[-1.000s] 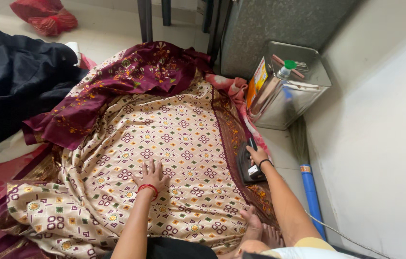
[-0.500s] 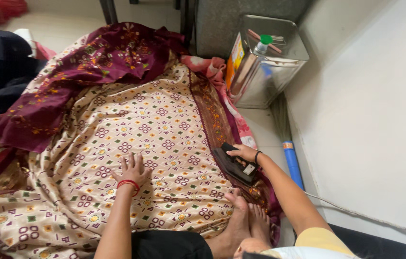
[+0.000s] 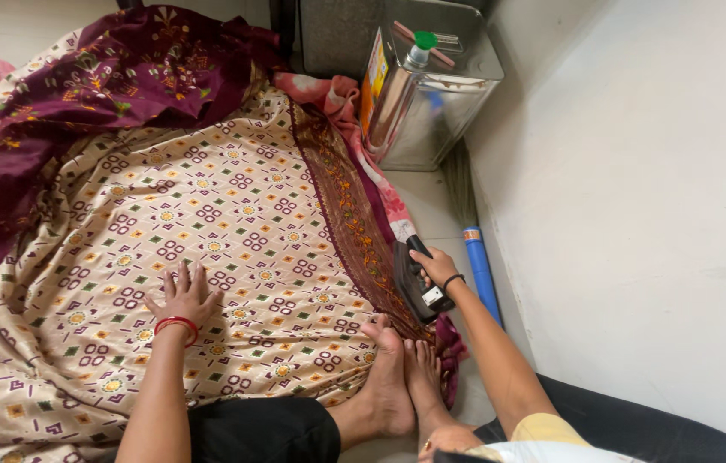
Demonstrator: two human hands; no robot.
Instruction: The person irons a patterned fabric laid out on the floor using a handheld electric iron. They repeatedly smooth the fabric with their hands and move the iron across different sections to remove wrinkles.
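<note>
Two hands at a patterned cream cloth (image 3: pixel 234 223) spread on the floor.
The left hand (image 3: pixel 183 296) is laid flat, fingers spread, on the cloth. The right hand (image 3: pixel 433 266) is closed around the handle of a black iron (image 3: pixel 414 287), set on the maroon border (image 3: pixel 350 231) near a blue-handled broom (image 3: pixel 476 266) and a metal tin (image 3: pixel 427 86).

The patterned cloth (image 3: pixel 208 223) ran off the left and bottom edges. The right hand (image 3: pixel 433 264) covered the black iron's (image 3: pixel 414 283) handle, hiding how its grip closed. The broom's (image 3: pixel 476 261) bristles vanished behind the metal tin (image 3: pixel 431 94), whose top the frame cropped
</note>
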